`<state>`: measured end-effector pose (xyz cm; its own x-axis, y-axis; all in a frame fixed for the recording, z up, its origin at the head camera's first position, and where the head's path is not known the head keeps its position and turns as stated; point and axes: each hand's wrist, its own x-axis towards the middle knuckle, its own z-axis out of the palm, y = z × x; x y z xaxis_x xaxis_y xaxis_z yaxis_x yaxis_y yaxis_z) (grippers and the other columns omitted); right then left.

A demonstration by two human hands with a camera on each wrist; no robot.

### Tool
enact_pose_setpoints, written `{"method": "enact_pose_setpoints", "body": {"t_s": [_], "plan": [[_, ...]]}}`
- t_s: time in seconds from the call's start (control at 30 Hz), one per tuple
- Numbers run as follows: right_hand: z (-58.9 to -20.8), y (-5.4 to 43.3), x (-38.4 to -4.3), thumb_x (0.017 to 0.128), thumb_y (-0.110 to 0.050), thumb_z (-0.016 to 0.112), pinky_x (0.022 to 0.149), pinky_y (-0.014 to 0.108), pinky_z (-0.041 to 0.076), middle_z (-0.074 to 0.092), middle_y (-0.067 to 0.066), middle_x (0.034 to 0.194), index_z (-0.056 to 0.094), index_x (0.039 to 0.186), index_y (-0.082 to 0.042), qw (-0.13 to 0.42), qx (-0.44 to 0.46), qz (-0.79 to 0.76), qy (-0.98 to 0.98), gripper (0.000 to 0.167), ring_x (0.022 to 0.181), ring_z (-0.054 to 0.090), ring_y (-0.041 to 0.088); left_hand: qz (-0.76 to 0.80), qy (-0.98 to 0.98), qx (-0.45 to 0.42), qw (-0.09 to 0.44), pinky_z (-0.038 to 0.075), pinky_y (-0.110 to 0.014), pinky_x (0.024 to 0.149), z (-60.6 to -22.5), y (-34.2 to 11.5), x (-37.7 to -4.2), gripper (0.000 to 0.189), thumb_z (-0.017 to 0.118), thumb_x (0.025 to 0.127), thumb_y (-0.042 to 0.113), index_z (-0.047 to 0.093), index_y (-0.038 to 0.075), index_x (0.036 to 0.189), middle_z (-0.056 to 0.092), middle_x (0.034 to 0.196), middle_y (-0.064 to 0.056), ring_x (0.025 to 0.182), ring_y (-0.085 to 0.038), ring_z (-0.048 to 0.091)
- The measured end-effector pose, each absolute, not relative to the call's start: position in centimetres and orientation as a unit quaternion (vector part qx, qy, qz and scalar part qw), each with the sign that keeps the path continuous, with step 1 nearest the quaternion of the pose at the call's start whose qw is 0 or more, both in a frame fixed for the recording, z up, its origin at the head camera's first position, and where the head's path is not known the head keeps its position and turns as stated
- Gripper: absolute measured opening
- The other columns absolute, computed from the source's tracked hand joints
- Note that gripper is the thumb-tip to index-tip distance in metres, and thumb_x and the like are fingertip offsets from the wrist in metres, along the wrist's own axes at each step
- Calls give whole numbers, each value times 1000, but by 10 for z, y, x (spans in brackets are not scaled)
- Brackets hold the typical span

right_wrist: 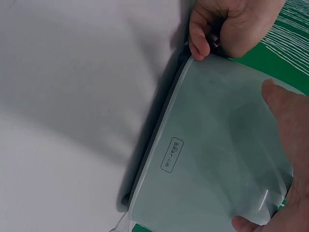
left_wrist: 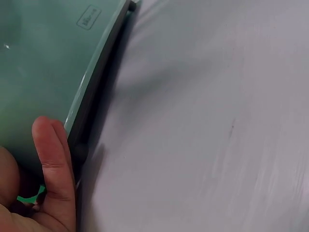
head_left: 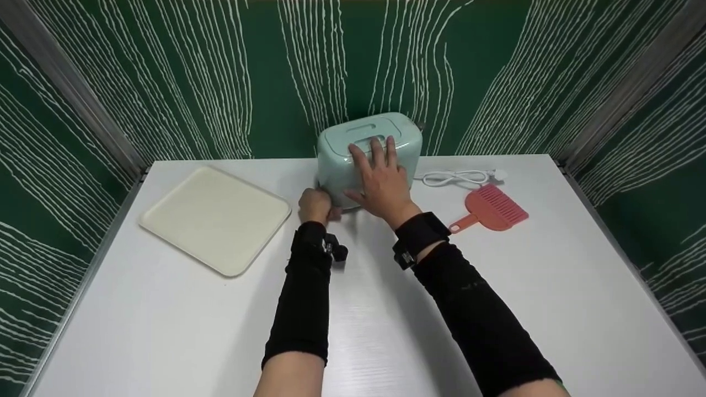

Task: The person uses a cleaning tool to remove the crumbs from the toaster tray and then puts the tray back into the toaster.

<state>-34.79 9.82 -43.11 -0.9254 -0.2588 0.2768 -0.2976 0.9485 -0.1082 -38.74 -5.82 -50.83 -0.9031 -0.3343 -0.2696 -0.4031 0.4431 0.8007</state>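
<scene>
A mint-green toaster (head_left: 336, 179) stands at the back of the white table, with a lidded or slotted top and a small printed label on its front. My left hand (head_left: 315, 207) is at its lower left end, with curled fingers gripping the bottom corner. In the left wrist view, fingers (left_wrist: 55, 164) of that hand lie against the toaster's lower edge. My right hand (head_left: 384, 184) presses on the front, its fingers spread and reaching up to the top edge. The right wrist view shows the toaster's front (right_wrist: 207, 140) between the right thumb and fingers, with the left hand (right_wrist: 231, 24) at the corner.
A cream tray (head_left: 215, 220) lies at the left of the table. To the right are a coiled white power cord (head_left: 455, 177) with its plug and an orange-red handled brush or dustpan (head_left: 491, 209) with pink teeth. A green, white-streaked wall (head_left: 276, 82) rises right behind the toaster.
</scene>
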Motion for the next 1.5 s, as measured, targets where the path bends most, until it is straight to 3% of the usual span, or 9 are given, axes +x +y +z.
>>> {"method": "enact_pose_setpoints", "body": {"t_s": [0.33, 0.8, 0.93, 1.0, 1.1, 1.23, 1.5], "plan": [[-433, 98, -344, 92, -58, 81, 101, 69, 57, 26, 30, 172, 29, 168, -20, 151, 152, 69, -974, 99, 162, 16, 59, 464, 861, -206, 21, 58, -50, 102, -511, -58, -387, 42, 38, 113, 25, 71, -1, 107, 76, 120, -21, 107, -36, 75], [-431, 101, -350, 90, -63, 80, 107, 67, 55, 17, 30, 175, 20, 171, -24, 108, 130, 61, -984, 108, 163, 9, 58, 465, 859, -212, 25, 59, -45, 103, -510, -68, -394, 41, 52, 112, 32, 69, -2, 128, 74, 130, -23, 114, -34, 76], [-431, 100, -350, 89, -64, 81, 106, 68, 55, 18, 30, 175, 21, 170, -23, 113, 136, 65, -982, 108, 163, 10, 59, 476, 851, -221, 27, 62, -38, 84, -511, -69, -393, 38, 50, 113, 32, 70, 1, 123, 80, 108, -17, 85, -25, 82], [-431, 99, -350, 89, -64, 81, 106, 68, 55, 19, 30, 174, 22, 170, -23, 116, 137, 65, -982, 108, 163, 10, 59, 487, 845, -221, 28, 60, -32, 69, -511, -70, -393, 37, 49, 114, 32, 70, 2, 117, 80, 90, -12, 65, -20, 79], [-430, 99, -350, 89, -64, 80, 106, 68, 55, 18, 30, 175, 21, 170, -23, 114, 134, 68, -982, 109, 163, 9, 58, 512, 832, -212, 30, 55, -27, 52, -512, -72, -394, 35, 48, 114, 31, 69, 2, 112, 75, 66, -4, 50, -13, 71], [-428, 99, -350, 90, -64, 79, 108, 68, 54, 15, 29, 176, 19, 171, -23, 102, 132, 70, -983, 109, 164, 6, 57, 541, 815, -205, 28, 52, -24, 42, -513, -77, -396, 32, 49, 113, 26, 67, 0, 110, 66, 53, 1, 42, -10, 65], [-431, 98, -350, 90, -63, 80, 106, 68, 55, 16, 29, 175, 19, 171, -22, 106, 137, 72, -982, 109, 164, 6, 58, 577, 789, -210, 25, 52, -23, 40, -515, -85, -397, 24, 52, 109, 16, 68, 1, 96, 62, 49, 3, 39, -8, 63]]}}
